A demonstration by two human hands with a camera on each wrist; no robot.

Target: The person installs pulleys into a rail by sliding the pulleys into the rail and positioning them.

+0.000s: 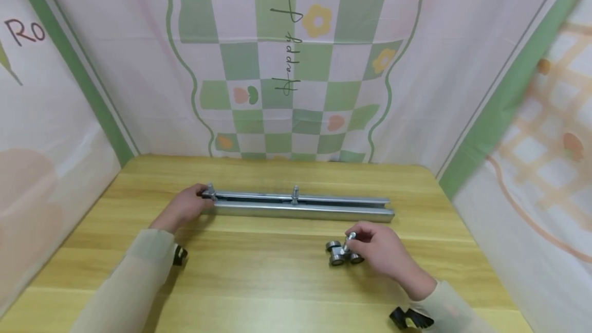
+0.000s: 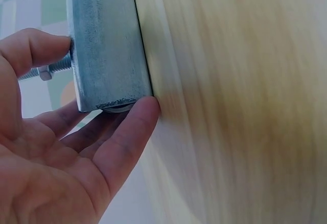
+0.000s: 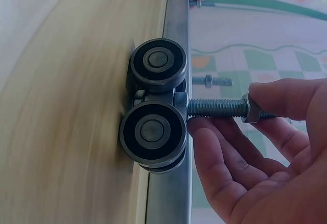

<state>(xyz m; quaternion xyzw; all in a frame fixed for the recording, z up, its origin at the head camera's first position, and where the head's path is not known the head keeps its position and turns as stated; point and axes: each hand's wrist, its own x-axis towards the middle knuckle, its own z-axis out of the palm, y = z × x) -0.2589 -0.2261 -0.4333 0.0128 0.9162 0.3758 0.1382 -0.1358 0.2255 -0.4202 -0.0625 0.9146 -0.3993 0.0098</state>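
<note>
A grey metal channel rail (image 1: 300, 211) lies across the table with its open slot upward. Two threaded bolts stand up out of the slot, one near the middle (image 1: 295, 195) and one at the left end (image 1: 210, 190). At that end my left hand (image 1: 186, 206) holds the rail; in the left wrist view the thumb touches its upper edge and the fingers reach round the end face. In front of the rail's right part, my right hand (image 1: 381, 252) pinches the bolt of a wheeled roller trolley (image 3: 153, 132), near the nut (image 3: 251, 107). The trolley's wheels are close over the tabletop.
The wooden table (image 1: 259, 271) ends at a printed cloth (image 1: 277, 66) behind it. More cloth hangs at the left (image 1: 55, 132) and right (image 1: 532, 179) sides. Black straps (image 1: 410, 317) are on both wrists.
</note>
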